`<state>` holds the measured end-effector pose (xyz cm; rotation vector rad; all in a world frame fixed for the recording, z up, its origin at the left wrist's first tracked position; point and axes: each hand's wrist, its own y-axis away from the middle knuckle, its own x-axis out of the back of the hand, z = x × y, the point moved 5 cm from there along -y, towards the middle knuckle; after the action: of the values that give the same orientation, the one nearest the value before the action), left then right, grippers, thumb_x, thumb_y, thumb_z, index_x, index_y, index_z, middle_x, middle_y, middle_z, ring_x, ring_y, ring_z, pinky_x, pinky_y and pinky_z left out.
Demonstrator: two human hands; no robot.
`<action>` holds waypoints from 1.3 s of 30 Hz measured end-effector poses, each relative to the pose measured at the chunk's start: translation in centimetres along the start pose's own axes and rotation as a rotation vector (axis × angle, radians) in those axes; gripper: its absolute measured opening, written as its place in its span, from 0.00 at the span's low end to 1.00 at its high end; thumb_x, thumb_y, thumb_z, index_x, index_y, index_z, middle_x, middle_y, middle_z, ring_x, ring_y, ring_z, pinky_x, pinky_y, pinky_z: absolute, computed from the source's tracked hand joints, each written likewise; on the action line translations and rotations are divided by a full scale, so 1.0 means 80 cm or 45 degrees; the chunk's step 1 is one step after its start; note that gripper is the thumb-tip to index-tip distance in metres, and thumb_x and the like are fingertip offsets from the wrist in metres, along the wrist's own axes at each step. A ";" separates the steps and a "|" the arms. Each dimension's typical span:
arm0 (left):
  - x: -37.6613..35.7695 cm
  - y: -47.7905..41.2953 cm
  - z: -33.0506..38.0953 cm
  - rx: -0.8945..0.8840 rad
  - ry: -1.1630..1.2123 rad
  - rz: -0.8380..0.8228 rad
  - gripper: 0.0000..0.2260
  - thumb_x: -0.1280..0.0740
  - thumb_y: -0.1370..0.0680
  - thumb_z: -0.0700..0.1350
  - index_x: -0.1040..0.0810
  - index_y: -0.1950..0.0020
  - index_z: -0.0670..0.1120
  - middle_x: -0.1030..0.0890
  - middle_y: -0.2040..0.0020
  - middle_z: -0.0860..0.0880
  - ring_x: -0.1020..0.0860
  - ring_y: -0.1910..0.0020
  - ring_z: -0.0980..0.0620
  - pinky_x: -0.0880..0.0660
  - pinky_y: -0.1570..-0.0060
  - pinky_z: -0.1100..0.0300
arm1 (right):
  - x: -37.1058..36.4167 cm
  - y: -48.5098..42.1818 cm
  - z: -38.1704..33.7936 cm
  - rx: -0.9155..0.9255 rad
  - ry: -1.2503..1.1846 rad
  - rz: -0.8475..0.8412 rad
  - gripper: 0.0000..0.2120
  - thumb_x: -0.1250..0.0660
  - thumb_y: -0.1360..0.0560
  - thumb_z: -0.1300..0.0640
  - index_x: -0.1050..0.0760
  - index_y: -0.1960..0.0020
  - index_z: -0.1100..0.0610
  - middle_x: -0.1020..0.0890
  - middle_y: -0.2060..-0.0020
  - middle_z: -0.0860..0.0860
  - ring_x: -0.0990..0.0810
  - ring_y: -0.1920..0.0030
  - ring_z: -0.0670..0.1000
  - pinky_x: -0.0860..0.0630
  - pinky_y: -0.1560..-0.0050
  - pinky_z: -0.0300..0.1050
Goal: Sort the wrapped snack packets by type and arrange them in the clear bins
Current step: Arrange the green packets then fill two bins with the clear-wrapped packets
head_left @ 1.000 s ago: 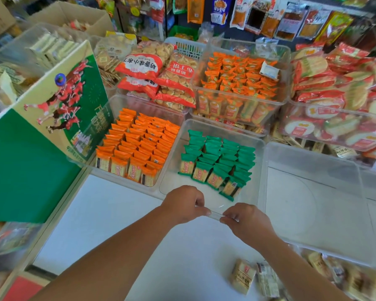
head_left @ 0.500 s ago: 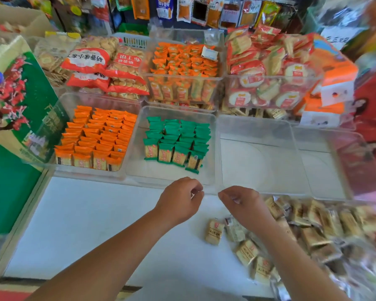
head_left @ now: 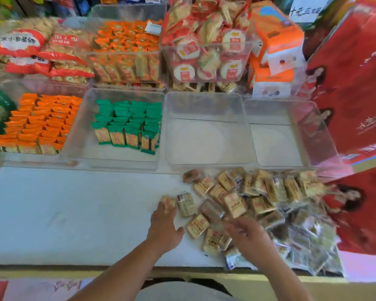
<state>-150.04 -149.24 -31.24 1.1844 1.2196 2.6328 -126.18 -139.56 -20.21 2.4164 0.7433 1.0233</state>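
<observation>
Both my hands have come away from the front rim of the green-packet bin [head_left: 122, 165], where they were pinching a moment ago. They are now down on the white bench [head_left: 63, 213], at the loose pile [head_left: 248, 196] of tan wrapped packets in front of that bin and to its right.

My left hand [head_left: 164, 227] lies flat, its fingers [head_left: 163, 211] straight and close together. Their tips rest on one tan packet [head_left: 168, 200] at the pile's left edge, in front of the bin's right corner. My right hand [head_left: 248, 237] is farther right of the bin, over the middle of the pile. It is blurred, so I cannot tell whether those fingers pinch anything.

The green-packet bin holds green-topped packets [head_left: 128, 124] standing in rows across its back and middle, and a strip of bare floor shows at its front. The orange-packet bin [head_left: 37, 158] sits just left of it, packed with rows of orange-topped packets [head_left: 44, 122]. To the right of the green-packet bin stand two more clear bins, side by side. The nearer one [head_left: 204, 137] and the farther one [head_left: 276, 144] both show their bare bottoms.

Behind the green-packet bin is a taller clear bin [head_left: 126, 61] heaped with orange packets. Behind it and to the right, another bin [head_left: 206, 51] is stuffed with round red-and-white packets.
</observation>
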 end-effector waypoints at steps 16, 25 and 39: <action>0.015 0.007 -0.022 0.167 0.396 0.242 0.36 0.26 0.23 0.51 0.39 0.19 0.53 0.33 0.24 0.54 0.29 0.28 0.52 0.28 0.31 0.53 | 0.007 -0.064 0.035 0.332 0.483 0.231 0.14 0.26 0.24 0.54 0.20 0.39 0.53 0.21 0.39 0.49 0.16 0.52 0.56 0.18 0.52 0.51; -0.007 0.007 -0.044 0.203 0.054 0.124 0.24 0.25 0.31 0.62 0.25 0.41 0.52 0.31 0.43 0.53 0.30 0.41 0.50 0.24 0.44 0.55 | -0.019 -0.087 0.040 -0.183 0.562 0.294 0.18 0.33 0.21 0.44 0.30 0.38 0.54 0.22 0.44 0.52 0.23 0.45 0.55 0.19 0.49 0.57; -0.049 0.048 0.031 0.046 0.880 0.125 0.13 0.22 0.28 0.48 0.19 0.45 0.55 0.16 0.51 0.57 0.18 0.53 0.58 0.20 0.50 0.63 | 0.007 -0.074 0.013 -0.083 0.008 0.206 0.20 0.22 0.28 0.55 0.30 0.42 0.52 0.20 0.53 0.48 0.19 0.57 0.46 0.25 0.62 0.39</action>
<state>-144.57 -151.49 -30.19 0.3177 1.2901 3.2315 -126.94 -134.83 -23.87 2.4496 0.5142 1.0994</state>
